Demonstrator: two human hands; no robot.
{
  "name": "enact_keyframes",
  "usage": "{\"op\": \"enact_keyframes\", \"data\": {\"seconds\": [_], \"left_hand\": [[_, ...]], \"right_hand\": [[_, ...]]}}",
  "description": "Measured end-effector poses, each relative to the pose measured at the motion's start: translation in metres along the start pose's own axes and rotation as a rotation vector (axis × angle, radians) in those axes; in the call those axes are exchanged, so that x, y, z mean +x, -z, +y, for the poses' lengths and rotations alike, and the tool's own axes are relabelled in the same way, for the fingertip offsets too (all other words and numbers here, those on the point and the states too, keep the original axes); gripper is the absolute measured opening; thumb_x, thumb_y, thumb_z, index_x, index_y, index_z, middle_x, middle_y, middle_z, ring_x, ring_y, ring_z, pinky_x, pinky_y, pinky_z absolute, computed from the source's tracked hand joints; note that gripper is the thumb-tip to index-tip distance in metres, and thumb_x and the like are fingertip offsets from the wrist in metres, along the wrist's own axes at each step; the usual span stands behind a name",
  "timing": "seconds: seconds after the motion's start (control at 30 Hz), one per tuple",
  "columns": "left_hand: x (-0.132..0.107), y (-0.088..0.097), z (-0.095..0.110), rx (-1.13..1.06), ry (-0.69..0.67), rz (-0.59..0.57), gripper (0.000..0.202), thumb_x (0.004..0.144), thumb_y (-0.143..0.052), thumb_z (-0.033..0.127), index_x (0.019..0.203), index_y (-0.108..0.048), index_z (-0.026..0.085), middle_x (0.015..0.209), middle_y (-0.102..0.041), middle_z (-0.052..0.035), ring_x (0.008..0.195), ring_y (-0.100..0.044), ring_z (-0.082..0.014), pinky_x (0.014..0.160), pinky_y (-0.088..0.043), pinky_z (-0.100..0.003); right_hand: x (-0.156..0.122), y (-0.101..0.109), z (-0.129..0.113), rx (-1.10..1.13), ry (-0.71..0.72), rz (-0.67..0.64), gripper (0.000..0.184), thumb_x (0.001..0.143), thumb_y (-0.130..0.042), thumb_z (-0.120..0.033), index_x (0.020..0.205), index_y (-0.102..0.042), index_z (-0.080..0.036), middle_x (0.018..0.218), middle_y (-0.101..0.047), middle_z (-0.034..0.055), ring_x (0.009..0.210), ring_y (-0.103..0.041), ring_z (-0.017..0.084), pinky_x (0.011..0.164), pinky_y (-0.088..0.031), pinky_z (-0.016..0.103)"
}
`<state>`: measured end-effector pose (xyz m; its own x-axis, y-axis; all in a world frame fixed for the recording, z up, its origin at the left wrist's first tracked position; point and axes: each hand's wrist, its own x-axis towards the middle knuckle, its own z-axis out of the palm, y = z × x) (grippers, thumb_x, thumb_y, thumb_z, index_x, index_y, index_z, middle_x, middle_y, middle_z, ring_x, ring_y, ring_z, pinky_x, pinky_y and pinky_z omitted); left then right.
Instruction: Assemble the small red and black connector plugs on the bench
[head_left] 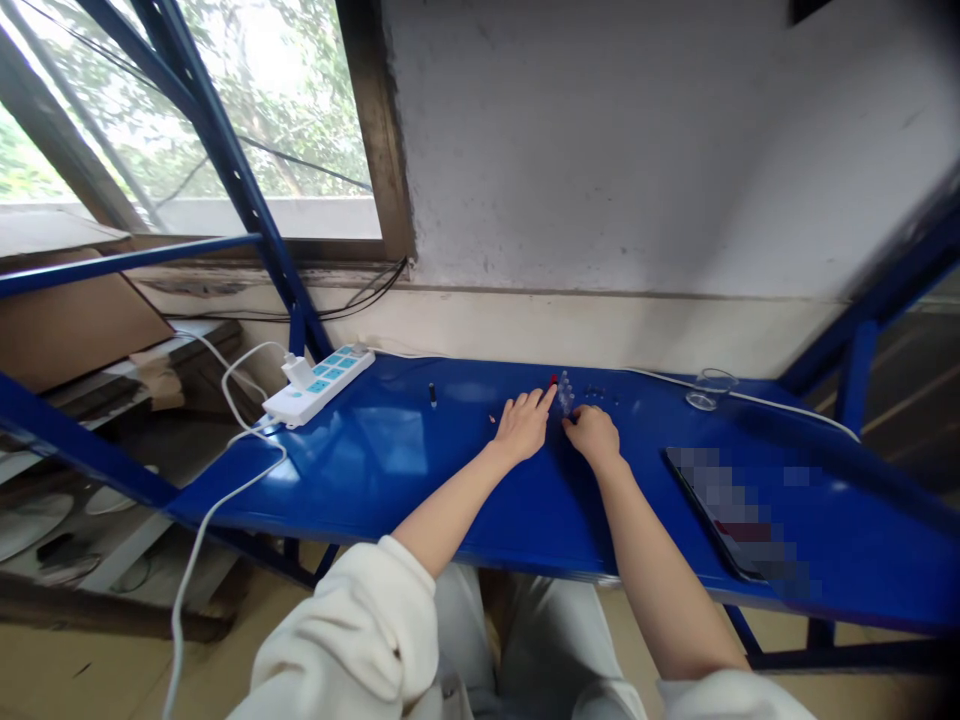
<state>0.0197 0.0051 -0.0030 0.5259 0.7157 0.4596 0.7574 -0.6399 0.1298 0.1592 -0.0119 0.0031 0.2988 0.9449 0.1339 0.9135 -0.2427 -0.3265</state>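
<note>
head view | above the lap point(555, 615) — tilted forward and down | blue tabletop point(544, 520) near, wall point(637, 150) beyond

Clear, lumpy cluster of small see-through pieces point(565, 391) lies in a narrow line running near to far on the blue tabletop point(555, 520); too small to tell whether they are joined. 1 small bright-red piece point(553, 380) sits just left of the cluster's far part, partly hidden, exact shape unclear.

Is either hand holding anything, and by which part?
Cannot be told: the left hand has a finger at the red piece; the right hand curls beside the clear piece, hiding any grip.
</note>
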Motion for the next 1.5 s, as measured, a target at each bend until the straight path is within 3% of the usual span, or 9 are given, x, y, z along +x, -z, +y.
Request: {"op": "enact_keyframes", "data": {"seconds": [0.13,0.3,0.47,0.8,1.13,1.5], "left_hand": [[0.002,-0.011,-0.004,0.021,0.011,0.004,0.042,0.086,-0.034,0.017,0.128,-0.036,0.021,0.119,-0.049,-0.0096,0.099,-0.047,-0.023,0.078,-0.037,-0.036],[0.002,-0.01,-0.008,0.029,0.026,0.078,0.026,0.086,-0.037,0.018,0.107,-0.052,0.018,0.1,-0.057,-0.0073,0.091,-0.049,-0.021,0.075,-0.036,-0.033],[0.001,-0.008,-0.01,-0.023,0.061,0.142,0.014,0.086,-0.041,0.02,0.085,-0.055,0.018,0.086,-0.059,-0.0051,0.084,-0.05,-0.0195,0.072,-0.037,-0.032],[-0.004,-0.009,-0.019,-0.371,0.167,0.38,0.009,0.083,-0.047,0.023,0.084,-0.053,0.017,0.081,-0.058,-0.0029,0.076,-0.052,-0.0148,0.072,-0.041,-0.029],[-0.004,-0.008,-0.018,-0.432,0.171,0.391,0.01,0.084,-0.045,0.024,0.084,-0.053,0.017,0.081,-0.057,-0.0035,0.077,-0.051,-0.0147,0.072,-0.042,-0.029],[-0.003,-0.01,-0.019,-0.456,0.185,0.412,0.011,0.085,-0.042,0.023,0.086,-0.052,0.017,0.083,-0.056,-0.0039,0.078,-0.052,-0.0142,0.074,-0.043,-0.028]], "right_hand": [[0.0,-0.002,-0.001,-0.005,0.005,0.016,0.03,0.079,-0.047,-0.032,0.097,-0.06,-0.012,0.1,-0.058,0.0149,0.097,-0.052,0.027,0.074,-0.041,0.034],[0.0,-0.005,-0.004,-0.027,0.009,0.036,0.03,0.079,-0.047,-0.031,0.099,-0.059,-0.012,0.103,-0.057,0.0146,0.099,-0.051,0.027,0.075,-0.041,0.034],[0.0,-0.008,-0.004,-0.022,0.0,0.068,0.029,0.08,-0.047,-0.031,0.099,-0.058,-0.013,0.103,-0.057,0.0137,0.097,-0.052,0.026,0.074,-0.041,0.033],[0.004,-0.012,-0.003,0.011,-0.039,0.084,0.025,0.079,-0.048,-0.032,0.095,-0.059,-0.015,0.097,-0.059,0.0101,0.093,-0.054,0.023,0.071,-0.041,0.031],[0.004,-0.011,-0.003,0.047,-0.015,0.061,0.019,0.079,-0.048,-0.029,0.088,-0.061,-0.017,0.095,-0.061,0.0086,0.087,-0.057,0.02,0.066,-0.039,0.027],[-0.003,-0.008,-0.013,0.025,0.206,0.04,0.013,0.076,-0.049,-0.026,0.077,-0.06,-0.018,0.084,-0.062,0.0057,0.077,-0.057,0.017,0.06,-0.034,0.024]]}}
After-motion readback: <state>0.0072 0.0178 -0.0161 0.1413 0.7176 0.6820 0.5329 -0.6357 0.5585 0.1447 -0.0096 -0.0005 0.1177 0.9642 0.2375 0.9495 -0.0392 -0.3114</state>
